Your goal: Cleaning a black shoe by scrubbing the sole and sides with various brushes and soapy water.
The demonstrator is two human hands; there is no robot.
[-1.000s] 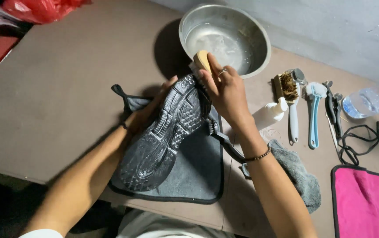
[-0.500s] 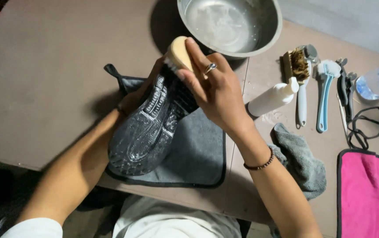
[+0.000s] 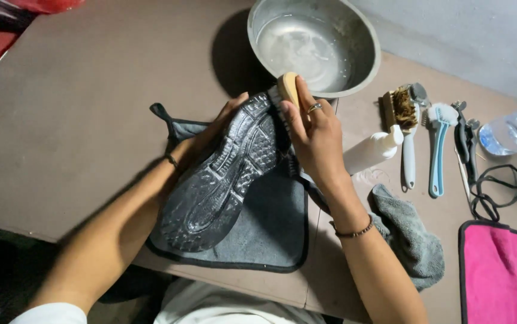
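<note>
We're gripping the brush (image 3: 288, 90) in our right hand (image 3: 315, 141), left hand (image 3: 210, 135) clasping the shoe (image 3: 225, 174) (sole up); pressing hard risks it slipping toward the bowl (image 3: 360, 69).

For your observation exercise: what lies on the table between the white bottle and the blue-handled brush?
In the head view, a wooden brush with a pale handle lies between the white bottle and blue-handled brush.

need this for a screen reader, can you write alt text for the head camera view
Seen from above, a right hand presses a wooden-backed brush against the toe of a dark shoe, sole up, which the left hand holds over a grey mat. Behind it sits a metal bowl of water; more brushes lie to the right.
</note>
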